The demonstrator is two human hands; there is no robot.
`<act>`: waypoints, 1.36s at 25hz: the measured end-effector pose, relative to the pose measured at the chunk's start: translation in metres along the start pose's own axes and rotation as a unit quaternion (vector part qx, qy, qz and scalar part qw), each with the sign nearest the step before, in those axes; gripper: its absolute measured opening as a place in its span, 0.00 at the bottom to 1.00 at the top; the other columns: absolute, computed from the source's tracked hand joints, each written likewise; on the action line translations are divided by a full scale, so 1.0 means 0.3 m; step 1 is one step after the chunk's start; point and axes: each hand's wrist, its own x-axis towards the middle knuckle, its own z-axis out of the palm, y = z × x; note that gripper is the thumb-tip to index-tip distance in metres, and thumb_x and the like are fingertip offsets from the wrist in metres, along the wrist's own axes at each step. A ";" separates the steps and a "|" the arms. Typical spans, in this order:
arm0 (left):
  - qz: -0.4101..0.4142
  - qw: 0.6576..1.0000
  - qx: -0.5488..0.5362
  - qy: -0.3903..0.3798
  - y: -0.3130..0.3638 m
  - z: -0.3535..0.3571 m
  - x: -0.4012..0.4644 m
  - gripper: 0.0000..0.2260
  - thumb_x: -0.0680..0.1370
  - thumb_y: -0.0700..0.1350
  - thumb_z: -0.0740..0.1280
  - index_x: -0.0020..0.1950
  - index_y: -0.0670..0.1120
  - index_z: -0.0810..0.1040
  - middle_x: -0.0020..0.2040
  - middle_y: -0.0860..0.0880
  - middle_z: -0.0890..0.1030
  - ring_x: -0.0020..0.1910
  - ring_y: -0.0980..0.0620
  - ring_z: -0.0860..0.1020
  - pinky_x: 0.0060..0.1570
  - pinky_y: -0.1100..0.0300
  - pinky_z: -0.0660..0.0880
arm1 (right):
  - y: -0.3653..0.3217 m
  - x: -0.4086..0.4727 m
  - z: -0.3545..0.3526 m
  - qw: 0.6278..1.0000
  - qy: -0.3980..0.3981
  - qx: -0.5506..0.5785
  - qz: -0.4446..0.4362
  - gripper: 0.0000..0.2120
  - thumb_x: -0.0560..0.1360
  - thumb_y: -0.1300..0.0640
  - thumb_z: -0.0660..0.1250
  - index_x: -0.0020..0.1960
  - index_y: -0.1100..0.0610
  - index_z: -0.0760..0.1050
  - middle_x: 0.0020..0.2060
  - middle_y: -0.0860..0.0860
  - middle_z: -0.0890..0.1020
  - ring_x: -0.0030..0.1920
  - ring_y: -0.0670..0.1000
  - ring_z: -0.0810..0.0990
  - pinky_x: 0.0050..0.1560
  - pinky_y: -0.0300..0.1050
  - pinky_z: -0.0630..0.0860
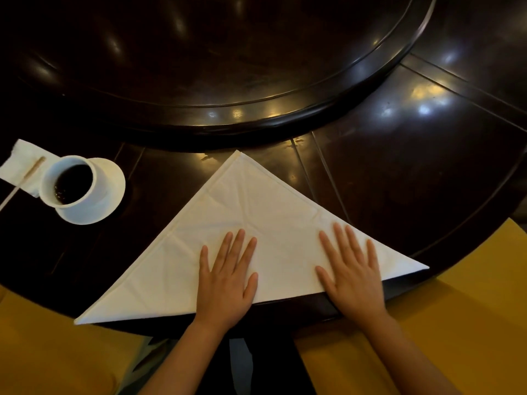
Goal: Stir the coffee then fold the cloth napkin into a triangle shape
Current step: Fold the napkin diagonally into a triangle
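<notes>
A white cloth napkin (251, 212) lies on the dark table as a large triangle, its apex pointing away from me and its long folded edge along the near table rim. My left hand (226, 276) rests flat on the napkin's lower middle, fingers spread. My right hand (352, 269) lies flat on its right part, fingers spread too. At the far left a white cup (68, 182) of dark coffee stands on a white saucer (111, 192). A thin wooden stirrer (21, 182) lies to the cup's left on a paper tissue (24, 159).
A raised round dark turntable (228, 115) fills the table's centre just beyond the napkin's apex. Yellow seat cushions (456, 309) show below the table edge at right and at lower left (57, 346). The table rim (313, 312) runs under my wrists.
</notes>
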 end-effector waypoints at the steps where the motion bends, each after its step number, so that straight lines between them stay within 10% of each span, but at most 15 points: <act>1: 0.001 1.000 0.000 -0.001 0.001 -0.001 -0.001 0.29 0.78 0.60 0.40 0.76 0.50 0.56 0.76 0.46 0.57 0.75 0.45 0.54 0.69 0.38 0.51 | 0.054 -0.005 -0.009 1.000 -0.007 -0.013 0.002 0.29 0.77 0.38 0.43 0.75 0.47 0.48 0.75 0.52 0.53 0.75 0.53 0.47 0.71 0.60 0.47; 8: 0.002 1.000 0.001 0.002 -0.008 0.001 -0.002 0.29 0.78 0.60 0.40 0.76 0.50 0.56 0.76 0.46 0.57 0.75 0.45 0.54 0.68 0.38 0.52 | 0.253 -0.014 -0.059 0.993 0.015 -0.040 0.114 0.31 0.78 0.38 0.40 0.74 0.54 0.49 0.74 0.54 0.55 0.74 0.50 0.46 0.71 0.56 0.36; 14: -0.010 0.999 0.017 0.034 0.001 -0.005 -0.010 0.28 0.77 0.57 0.49 0.76 0.50 0.55 0.76 0.45 0.59 0.74 0.46 0.53 0.68 0.40 0.50 | -0.257 0.078 0.005 0.995 0.002 0.039 -0.097 0.25 0.79 0.46 0.41 0.75 0.50 0.51 0.75 0.53 0.52 0.75 0.54 0.46 0.71 0.61 0.44; 26: -0.122 0.992 0.031 0.023 -0.532 -0.032 -0.235 0.28 0.80 0.59 0.39 0.76 0.47 0.52 0.76 0.45 0.58 0.75 0.50 0.49 0.70 0.47 0.39 | -0.273 0.092 0.026 0.994 -0.019 0.049 -0.092 0.27 0.78 0.42 0.42 0.76 0.48 0.46 0.76 0.52 0.49 0.75 0.53 0.43 0.71 0.61 0.44; 29: -0.226 0.969 -0.018 0.097 -0.440 -0.063 -0.176 0.30 0.78 0.60 0.45 0.75 0.43 0.54 0.76 0.44 0.57 0.75 0.50 0.49 0.70 0.47 0.35 | -0.295 0.100 -0.003 0.994 -0.023 0.062 -0.087 0.27 0.78 0.40 0.41 0.75 0.47 0.45 0.75 0.51 0.48 0.75 0.54 0.44 0.72 0.61 0.42; 34: -0.114 0.990 -0.023 0.079 -0.075 -0.041 0.004 0.32 0.76 0.60 0.50 0.76 0.44 0.53 0.76 0.43 0.56 0.75 0.46 0.51 0.69 0.40 0.46 | -0.397 0.279 -0.018 0.970 -0.027 0.031 -0.241 0.26 0.80 0.43 0.39 0.75 0.51 0.51 0.75 0.54 0.55 0.74 0.56 0.49 0.70 0.59 0.44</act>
